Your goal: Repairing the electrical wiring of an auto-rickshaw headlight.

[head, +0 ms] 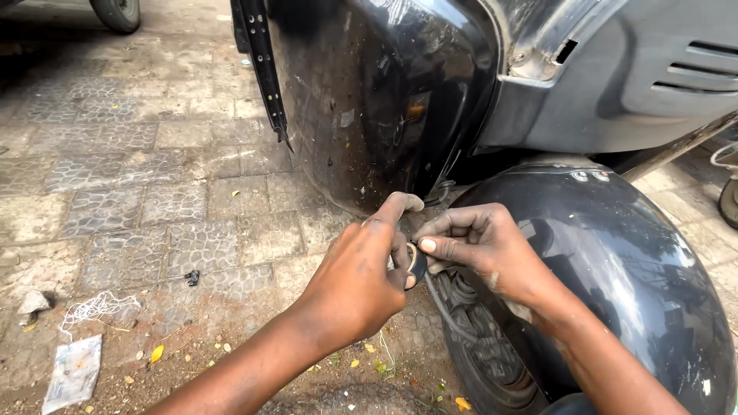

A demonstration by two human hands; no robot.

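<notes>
Pinching a small dark round part (417, 261) between both hands, the person worked just below the lower edge of the scooter's black front body panel (369, 107) and right beside the black front mudguard (615, 253). The part sat in the gap where panel and mudguard came closest, above the front tyre (480, 369); what kind of part it was could not be told, since the fingers hid most of it.

To do this well, the part probably needed holding square to the spot it met, with one hand steadying it while the other made small turns or presses, and the thin cable (446, 311) running down beside the tyre kept free of the fingers.

The left hand (361, 277) came in from below with the wrist bent slightly upward, its thumb stretched up toward the panel edge and its fingers curled closed on the near side of the part. The right hand (477, 246) reached in from the right across the mudguard, knuckles up, fingers folded and the thumb pressed flat against the part's far side. Both hands were touching each other at the fingertips. Paving stones (154, 184) with scattered litter lay underneath.
</notes>
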